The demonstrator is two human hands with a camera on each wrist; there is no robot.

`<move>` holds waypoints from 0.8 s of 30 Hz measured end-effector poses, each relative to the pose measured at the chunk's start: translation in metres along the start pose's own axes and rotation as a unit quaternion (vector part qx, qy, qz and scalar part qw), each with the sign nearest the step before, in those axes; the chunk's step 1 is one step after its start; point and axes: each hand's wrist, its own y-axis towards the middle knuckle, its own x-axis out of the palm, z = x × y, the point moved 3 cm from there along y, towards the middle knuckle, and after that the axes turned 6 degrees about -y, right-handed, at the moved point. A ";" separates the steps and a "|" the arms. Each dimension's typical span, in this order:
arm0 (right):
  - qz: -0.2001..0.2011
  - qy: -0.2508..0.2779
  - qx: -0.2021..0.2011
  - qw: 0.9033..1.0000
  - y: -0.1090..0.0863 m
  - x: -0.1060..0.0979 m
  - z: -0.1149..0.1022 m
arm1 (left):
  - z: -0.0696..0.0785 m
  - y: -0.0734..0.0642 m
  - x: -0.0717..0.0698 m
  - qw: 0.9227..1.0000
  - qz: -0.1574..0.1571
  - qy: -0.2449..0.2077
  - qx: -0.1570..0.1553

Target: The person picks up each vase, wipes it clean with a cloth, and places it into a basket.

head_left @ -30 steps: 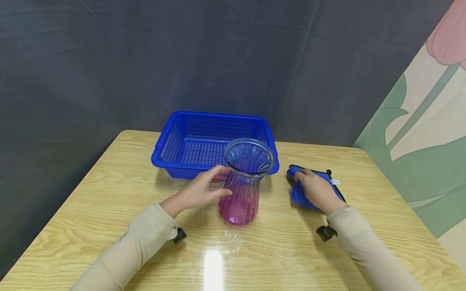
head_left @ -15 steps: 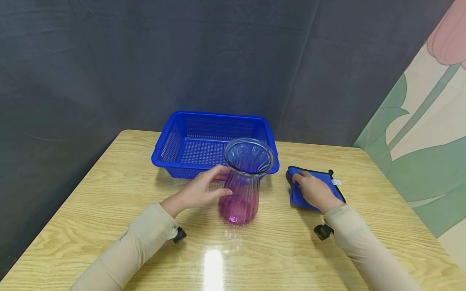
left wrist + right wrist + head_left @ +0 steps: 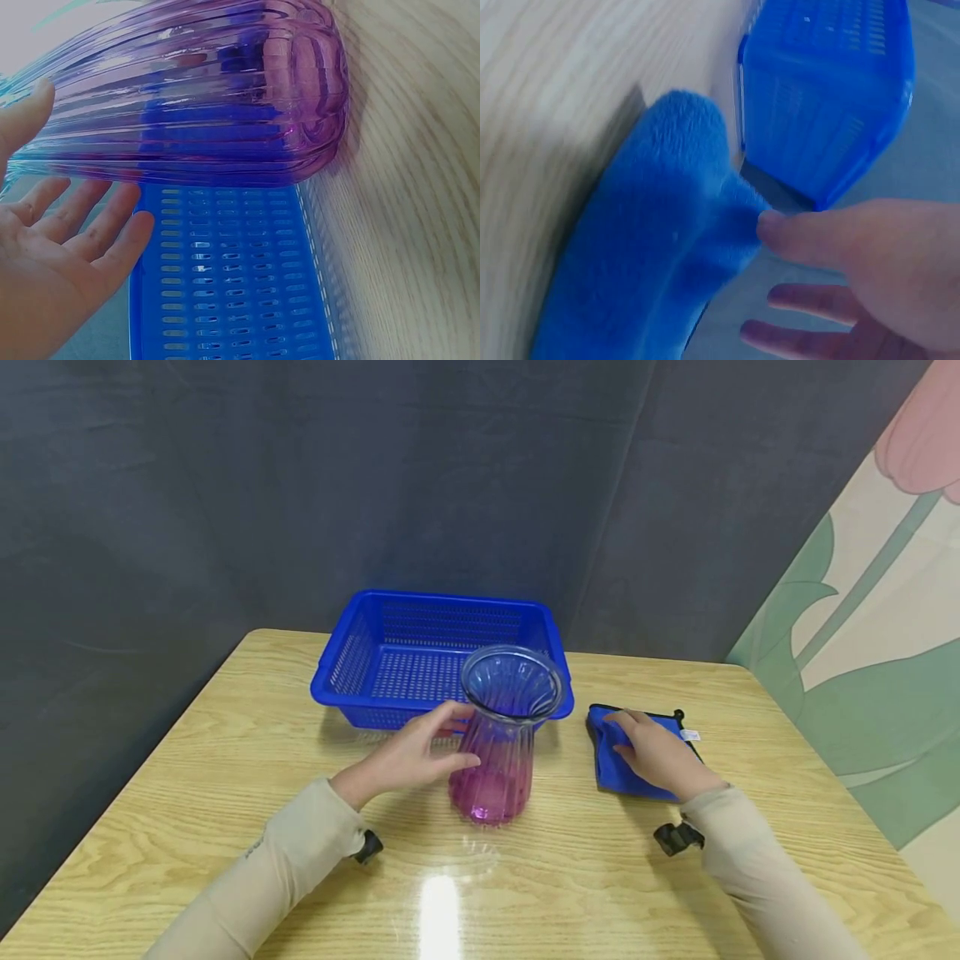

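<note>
A tall ribbed glass vase (image 3: 495,760), clear blue at its flared mouth and pink-purple at its base, stands upright on the table. My left hand (image 3: 420,752) rests at its left side; in the left wrist view the thumb (image 3: 30,112) overlaps the glass and the relaxed fingers reach its lower edge. To the right lies a folded blue cloth (image 3: 622,768) with black edging and a white tag. My right hand (image 3: 660,752) is over it, thumb and fingers apart. In the right wrist view the thumb tip is right at a raised fold of the cloth (image 3: 652,225).
Behind the vase stands a blue perforated plastic basket (image 3: 420,668) near the back of the wooden table (image 3: 225,777). A dark curtain (image 3: 375,477) hangs beyond the table, and a wall with painted flowers (image 3: 862,693) is at the right.
The right hand has loosened from the cloth, its thumb and fingers now spread apart. The cloth lies flatter, its near edge more unfolded. The left hand and vase have not moved.
</note>
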 end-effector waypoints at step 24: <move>-0.095 -0.012 0.048 0.994 -0.013 0.021 0.026 | -0.001 -0.005 0.009 0.999 0.021 0.025 -0.024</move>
